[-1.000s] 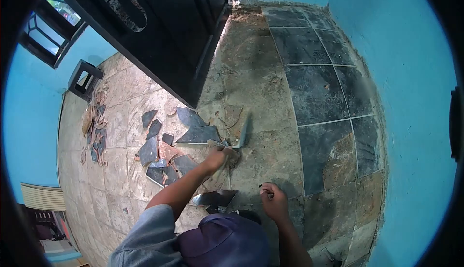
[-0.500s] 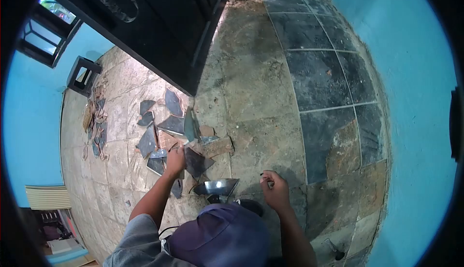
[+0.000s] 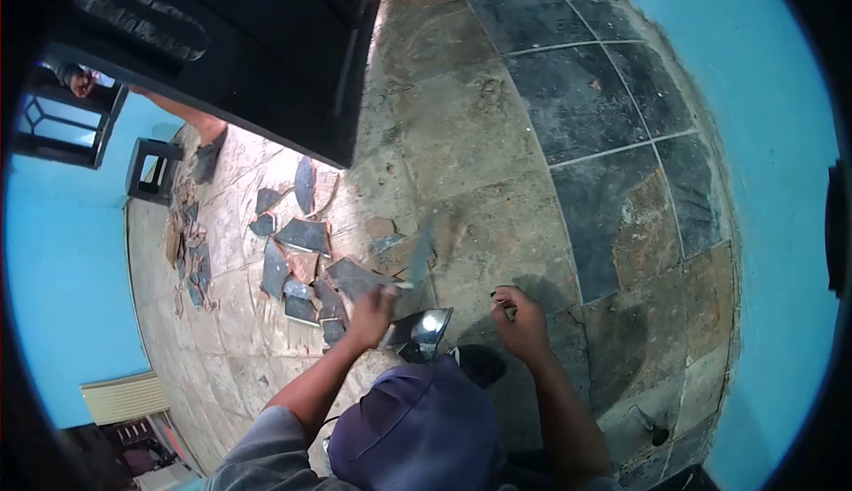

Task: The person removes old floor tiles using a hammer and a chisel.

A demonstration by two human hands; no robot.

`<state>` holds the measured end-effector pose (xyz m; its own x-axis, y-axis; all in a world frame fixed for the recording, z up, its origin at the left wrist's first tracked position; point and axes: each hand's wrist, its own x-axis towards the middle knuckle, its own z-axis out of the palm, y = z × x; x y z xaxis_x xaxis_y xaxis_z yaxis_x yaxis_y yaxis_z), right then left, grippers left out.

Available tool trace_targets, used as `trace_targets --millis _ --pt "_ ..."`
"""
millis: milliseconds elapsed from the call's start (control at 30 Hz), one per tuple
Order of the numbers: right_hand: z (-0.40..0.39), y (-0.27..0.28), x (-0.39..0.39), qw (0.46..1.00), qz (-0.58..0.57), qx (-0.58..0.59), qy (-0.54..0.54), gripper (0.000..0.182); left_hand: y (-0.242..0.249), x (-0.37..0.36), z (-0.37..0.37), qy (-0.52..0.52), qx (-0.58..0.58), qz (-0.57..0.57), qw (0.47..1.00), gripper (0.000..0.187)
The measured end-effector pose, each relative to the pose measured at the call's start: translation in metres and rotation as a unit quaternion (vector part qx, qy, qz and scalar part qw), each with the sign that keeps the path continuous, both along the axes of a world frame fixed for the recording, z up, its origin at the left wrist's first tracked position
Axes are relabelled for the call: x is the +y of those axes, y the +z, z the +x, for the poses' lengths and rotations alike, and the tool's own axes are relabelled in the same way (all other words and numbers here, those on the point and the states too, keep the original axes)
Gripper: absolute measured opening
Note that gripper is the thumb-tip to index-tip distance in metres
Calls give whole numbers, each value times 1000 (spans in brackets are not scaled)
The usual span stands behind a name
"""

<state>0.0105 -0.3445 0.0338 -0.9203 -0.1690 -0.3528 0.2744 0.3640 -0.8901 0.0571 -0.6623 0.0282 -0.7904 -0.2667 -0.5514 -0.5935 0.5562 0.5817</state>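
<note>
My left hand [image 3: 371, 313] is closed over the broken tiles, on a thin bluish-grey tile shard [image 3: 422, 251] smeared by motion. Just beyond its fingers lies a dark tile shard [image 3: 353, 278]. To the right, my right hand [image 3: 519, 322] hovers above the floor with curled fingers, a small dark tip [image 3: 494, 295] showing at them; what it is I cannot make out. Between the hands sits a shiny dark metal pan [image 3: 426, 327], partly hidden by a purple cap [image 3: 413, 420]. Several loose tile shards [image 3: 275, 267] are spread left of my left hand.
A dark door [image 3: 257, 74] stands ajar ahead. Beside it show another person's foot [image 3: 209, 155] and hand [image 3: 80, 84]. More rubble [image 3: 191, 256] lies near a black box-like frame [image 3: 153, 170]. Dark tiles [image 3: 577, 91] run along the blue wall [image 3: 754, 136] at right.
My left hand has moved right, away from the pile, and the thin shard has moved with it. Another person's leg and hand have appeared by the door. The view has shifted slightly.
</note>
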Motion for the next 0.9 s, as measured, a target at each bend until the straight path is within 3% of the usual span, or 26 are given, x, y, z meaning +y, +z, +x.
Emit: trace_targets --millis 33,67,133,233,367,467,567,667,700,833,867,900 --pt "0 0 -2 1000 -7 0 4 33 -4 12 4 -30 31 17 999 56" --pt "1 1 -2 1000 -12 0 6 32 -2 18 3 -66 -31 3 997 52" --pt "-1 1 -1 1000 -12 8 8 31 -9 14 7 -117 -38 -63 990 50" --pt "-2 1 4 1000 -1 13 4 31 -9 -9 12 -22 -61 0 998 48" --pt "-5 3 9 1000 8 3 -7 30 -4 -36 7 -64 -67 -50 994 50" --pt "-6 1 10 1000 16 9 -9 30 -8 -41 6 -23 -84 -4 996 48" --pt "-4 2 12 1000 13 10 -9 30 -6 -36 13 -80 -19 -59 995 45" --pt "-4 -2 13 1000 9 10 -15 30 -19 -47 38 32 -26 8 999 43" --pt "-3 -6 12 1000 8 8 -16 30 -21 -57 42 103 -73 89 988 42" --pt "3 -15 8 1000 -3 3 -7 29 -11 -76 37 80 -29 -25 996 46" --pt "3 -14 7 1000 -4 2 -3 29 -26 -96 43 58 23 -90 994 49" --pt "2 -13 6 1000 -4 3 3 28 -57 -131 50 115 11 -47 992 51"
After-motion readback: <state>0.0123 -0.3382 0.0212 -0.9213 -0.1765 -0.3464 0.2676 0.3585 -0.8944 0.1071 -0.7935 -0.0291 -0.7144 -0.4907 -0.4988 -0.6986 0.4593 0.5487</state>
